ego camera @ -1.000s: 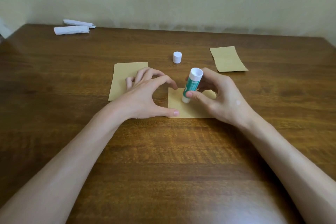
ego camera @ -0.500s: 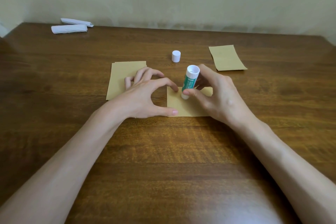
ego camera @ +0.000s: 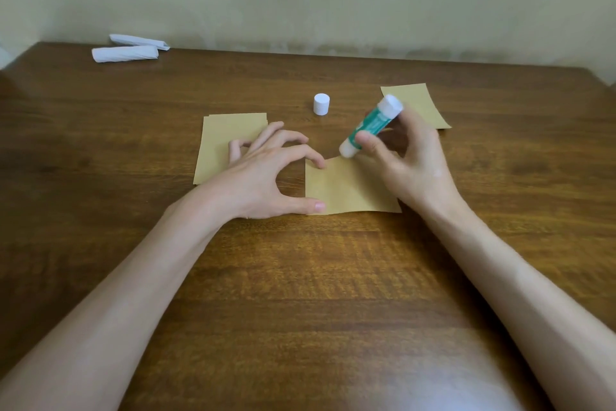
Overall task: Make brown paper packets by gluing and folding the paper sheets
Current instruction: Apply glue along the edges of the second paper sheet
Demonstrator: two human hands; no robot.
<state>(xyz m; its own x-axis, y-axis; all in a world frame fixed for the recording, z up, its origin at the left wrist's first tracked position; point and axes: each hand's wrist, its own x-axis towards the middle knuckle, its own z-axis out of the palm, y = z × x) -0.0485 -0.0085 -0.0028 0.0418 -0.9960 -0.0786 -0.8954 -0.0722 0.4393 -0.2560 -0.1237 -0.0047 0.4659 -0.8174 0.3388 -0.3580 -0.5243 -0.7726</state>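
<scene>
Brown sheet point(ego camera: 346, 190) lies pinned by left hand point(ego camera: 263, 177), right hand point(ego camera: 413, 170) gripping glue stick point(ego camera: 373, 124)

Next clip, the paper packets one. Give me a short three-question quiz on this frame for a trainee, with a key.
1. True or false: the white cap stands on the table, apart from the glue stick.
2. Fill in: the left hand presses thumb and forefinger on the ____ edge of the brown sheet in front of the person.
3. The glue stick is held by: A the right hand; B the left hand; C neither hand.
Key: 1 true; 2 left; 3 A.
</scene>
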